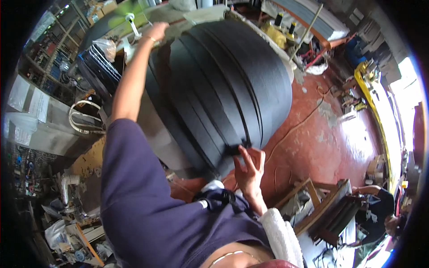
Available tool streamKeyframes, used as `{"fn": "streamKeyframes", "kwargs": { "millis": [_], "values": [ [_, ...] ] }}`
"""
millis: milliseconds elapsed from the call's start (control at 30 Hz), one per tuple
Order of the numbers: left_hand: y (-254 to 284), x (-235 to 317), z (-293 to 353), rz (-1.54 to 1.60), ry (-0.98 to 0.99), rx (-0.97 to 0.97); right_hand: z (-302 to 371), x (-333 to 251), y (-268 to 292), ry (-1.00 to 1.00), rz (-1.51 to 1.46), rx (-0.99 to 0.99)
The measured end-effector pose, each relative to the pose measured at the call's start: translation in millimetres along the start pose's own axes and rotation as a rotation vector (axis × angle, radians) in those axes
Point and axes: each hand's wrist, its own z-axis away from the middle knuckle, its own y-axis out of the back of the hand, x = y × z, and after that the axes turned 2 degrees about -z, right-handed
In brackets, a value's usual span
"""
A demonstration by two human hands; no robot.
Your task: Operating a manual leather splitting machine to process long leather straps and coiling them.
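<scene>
Long black strips of sheet material (210, 85), leather-like or rubbery, lie side by side over the table in front of me and hang down at the near end. My right hand (251, 172) is at their near end, thumb and index finger pinching a dark, blurred end of strip (232, 150). Across the table, my left arm stretches to the far left corner of the strips. There my left hand (156, 32) is closed with its fingers curled; what they hold, if anything, is too small to make out.
A small green-bladed fan (130, 20) stands beyond my left hand. Folded black material (99, 64) is stacked left of the table. Black thread cones (279, 19) stand at the far right. A cable (297, 125) crosses the red floor (308, 143). Another person (380, 210) is at lower right.
</scene>
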Motion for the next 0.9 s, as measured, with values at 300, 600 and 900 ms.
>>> {"fn": "streamKeyframes", "kwargs": {
  "millis": [300,600,900],
  "values": [
    [125.5,214.4,181.2,0.221,-0.034,-0.071,7.5,5.7,-2.1,-0.084,-0.088,0.040],
    [114.3,235.9,212.7,0.055,-0.046,0.066,22.0,5.2,-19.2,-0.032,-0.282,0.190],
    [105.2,405.6,273.5,0.510,-0.150,0.537,32.9,78.6,31.6,0.054,-0.386,0.016]
  ]
}}
